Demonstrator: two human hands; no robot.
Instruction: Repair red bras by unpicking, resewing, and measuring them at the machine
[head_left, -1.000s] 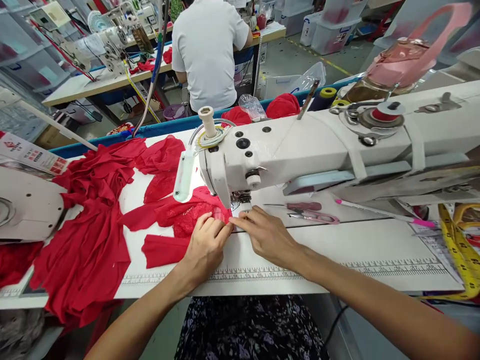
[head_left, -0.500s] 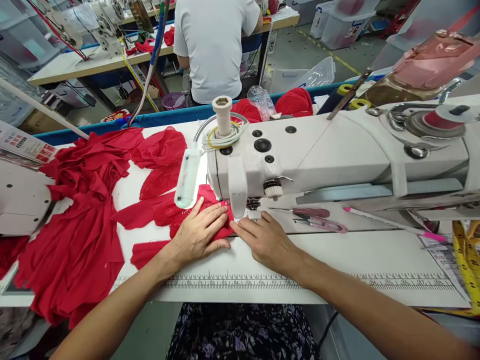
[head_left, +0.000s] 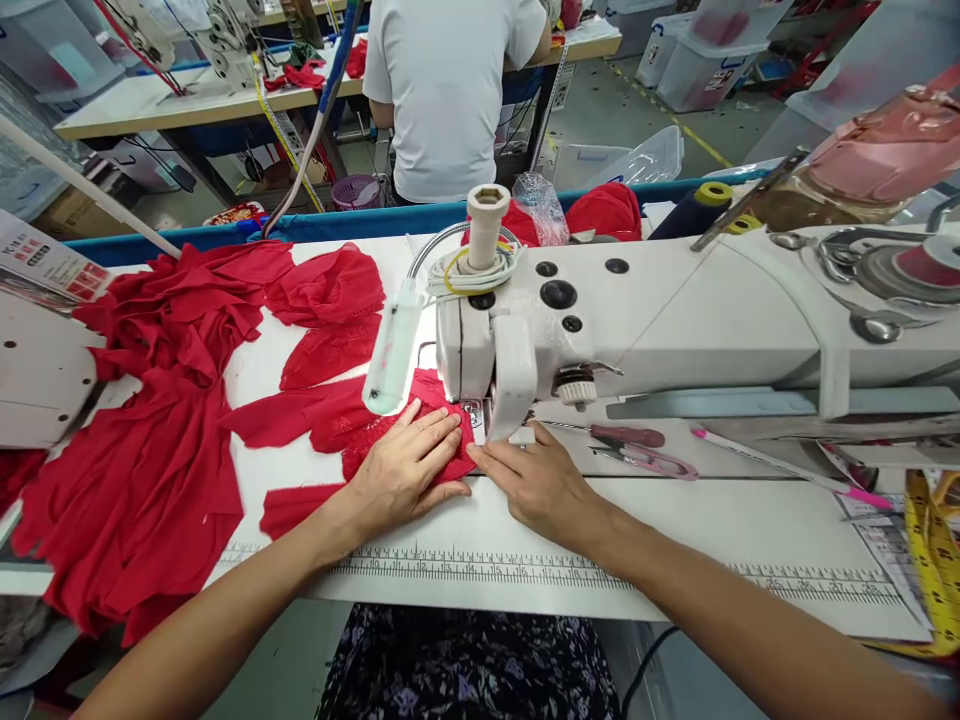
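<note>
- Rightward, the smooth white sewing machine (head_left: 712, 315) is cut off.
- Beside its rounded head (head_left: 463, 355), lacy red fabric (head_left: 356, 435) is partly covered.
- It is pressed flat by the outspread left hand (head_left: 405, 455).
- Near its edge, the right hand (head_left: 541, 485) is curled; any grip cannot be told.

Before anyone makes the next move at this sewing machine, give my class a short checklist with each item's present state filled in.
1. Left hand flat on the red fabric: ok, palm down with fingers extended.
2. Right hand clear of the needle: cannot tell; the fingers are close to the stitching area, and the needle does not show.
3. Thread reaching the needle: cannot tell; it crosses the sewing machine, but its lower end is hidden.
4. Pink-handled snips away from the red fabric: ok, lying beyond the right hand.
5. Printed ruler fully readable: not ok, both forearms cover parts.
</note>
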